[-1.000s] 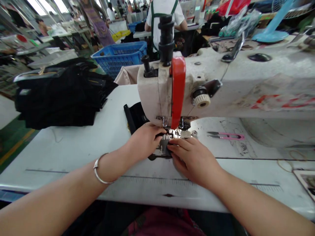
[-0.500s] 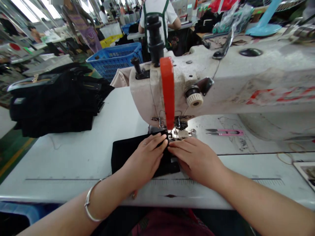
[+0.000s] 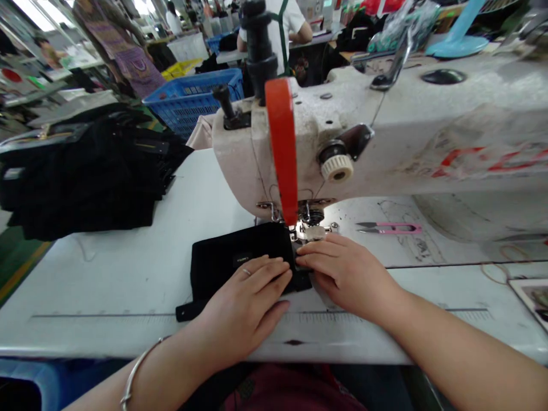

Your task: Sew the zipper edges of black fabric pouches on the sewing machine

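A black fabric piece [image 3: 218, 265] with a small label lies flat under the needle area of the sewing machine [image 3: 274, 154]. A narrow black tab [image 3: 188, 311] sticks out at its lower left. On top of the fabric rests my left hand [image 3: 252, 302], fingers stretched flat and thumb apart; it wears a ring. My right hand [image 3: 342, 274] sits just right of the presser foot, its outstretched fingertips at the fabric's right edge. Its thumb is partly hidden, and I see no grip on the cloth. An orange-red guard strip [image 3: 282, 151] hangs in front of the needle.
Pink-handled thread snips [image 3: 389, 228] lie on the table [image 3: 128, 274] right of the needle. A pile of black fabric pieces [image 3: 81, 177] covers the left side. Behind stand a blue basket [image 3: 192, 97] and a person in a white shirt [image 3: 295, 28]. Another person [image 3: 120, 45] is farther left.
My left hand has slid back toward me, away from the needle, uncovering the label and more of the black fabric. My right hand stays near the presser foot. The view has shifted slightly.
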### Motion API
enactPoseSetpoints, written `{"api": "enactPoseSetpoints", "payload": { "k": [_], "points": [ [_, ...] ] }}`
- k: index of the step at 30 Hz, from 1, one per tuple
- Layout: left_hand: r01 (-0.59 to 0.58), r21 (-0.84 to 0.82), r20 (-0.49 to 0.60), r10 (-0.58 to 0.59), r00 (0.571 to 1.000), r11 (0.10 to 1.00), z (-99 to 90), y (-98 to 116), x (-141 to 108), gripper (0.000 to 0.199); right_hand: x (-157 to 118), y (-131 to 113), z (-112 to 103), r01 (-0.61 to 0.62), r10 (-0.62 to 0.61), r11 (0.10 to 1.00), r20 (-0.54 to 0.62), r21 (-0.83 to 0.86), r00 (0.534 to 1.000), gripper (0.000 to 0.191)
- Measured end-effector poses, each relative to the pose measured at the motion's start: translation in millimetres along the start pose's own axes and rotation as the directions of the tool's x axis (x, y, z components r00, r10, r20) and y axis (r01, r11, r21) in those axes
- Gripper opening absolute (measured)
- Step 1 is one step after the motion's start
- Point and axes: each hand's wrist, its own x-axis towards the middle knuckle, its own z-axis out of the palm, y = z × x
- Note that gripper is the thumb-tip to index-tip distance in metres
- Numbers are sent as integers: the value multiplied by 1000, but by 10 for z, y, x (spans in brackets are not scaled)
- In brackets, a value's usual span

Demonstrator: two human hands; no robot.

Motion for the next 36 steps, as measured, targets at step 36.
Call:
{"api": "enactPoseSetpoints", "payload": {
  "k": [36],
  "points": [
    [-217, -37, -62, 215, 975, 975, 90, -985, 369, 32, 51, -12, 34, -331, 328, 935, -42, -123, 944, 23]
  ]
}}
